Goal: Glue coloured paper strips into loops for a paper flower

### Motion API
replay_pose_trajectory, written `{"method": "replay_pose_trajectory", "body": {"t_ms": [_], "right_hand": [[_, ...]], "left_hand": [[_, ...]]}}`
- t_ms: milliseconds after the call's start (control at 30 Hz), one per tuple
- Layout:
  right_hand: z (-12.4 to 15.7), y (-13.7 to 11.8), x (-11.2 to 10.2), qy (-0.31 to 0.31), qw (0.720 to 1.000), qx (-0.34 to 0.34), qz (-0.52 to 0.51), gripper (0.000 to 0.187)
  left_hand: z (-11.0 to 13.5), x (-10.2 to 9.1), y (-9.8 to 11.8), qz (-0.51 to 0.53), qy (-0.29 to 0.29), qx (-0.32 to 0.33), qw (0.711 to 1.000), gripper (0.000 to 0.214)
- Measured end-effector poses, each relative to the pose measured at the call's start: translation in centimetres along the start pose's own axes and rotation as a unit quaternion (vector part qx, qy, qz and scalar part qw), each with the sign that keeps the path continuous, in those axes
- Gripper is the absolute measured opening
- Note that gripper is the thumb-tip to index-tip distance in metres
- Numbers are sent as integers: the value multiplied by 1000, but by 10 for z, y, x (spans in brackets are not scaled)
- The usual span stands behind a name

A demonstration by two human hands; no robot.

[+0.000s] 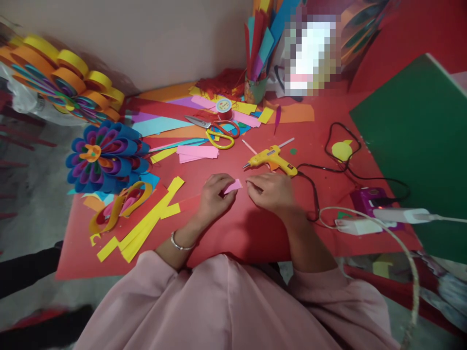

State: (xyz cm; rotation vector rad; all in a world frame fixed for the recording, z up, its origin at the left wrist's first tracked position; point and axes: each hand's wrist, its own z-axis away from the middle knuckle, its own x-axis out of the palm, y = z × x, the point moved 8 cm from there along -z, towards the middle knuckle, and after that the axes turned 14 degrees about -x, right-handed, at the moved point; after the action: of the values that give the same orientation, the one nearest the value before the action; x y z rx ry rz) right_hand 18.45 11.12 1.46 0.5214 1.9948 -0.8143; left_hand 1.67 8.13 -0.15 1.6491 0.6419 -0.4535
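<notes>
My left hand (216, 194) pinches a small pink paper strip (232, 186) between thumb and fingers, low over the red table. Just to its right, my right hand (272, 193) is closed, its fingertips drawn together and pointing at the strip but apart from it. Whatever those fingers might hold is hidden. Behind the right hand a yellow hot glue gun (272, 159) lies on its side, nozzle to the left. Beyond the left hand is a small stack of pink paper strips (197, 153). Scissors (221, 135) with red and yellow handles rest farther back.
Yellow paper strips (146, 226) and a blue-purple paper flower (105, 156) are on the left. A thread spool (224, 110) stands behind the scissors. Black cable (315, 194) runs right to a purple power strip (368, 197). A green board (412, 146) covers the right side.
</notes>
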Motion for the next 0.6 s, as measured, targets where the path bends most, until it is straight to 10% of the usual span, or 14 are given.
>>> {"method": "replay_pose_trajectory", "body": {"t_ms": [600], "right_hand": [[3,-1,15,-89,996,-17,-17,30]], "left_hand": [[0,2,1,-14,8,13,1000,16]]}}
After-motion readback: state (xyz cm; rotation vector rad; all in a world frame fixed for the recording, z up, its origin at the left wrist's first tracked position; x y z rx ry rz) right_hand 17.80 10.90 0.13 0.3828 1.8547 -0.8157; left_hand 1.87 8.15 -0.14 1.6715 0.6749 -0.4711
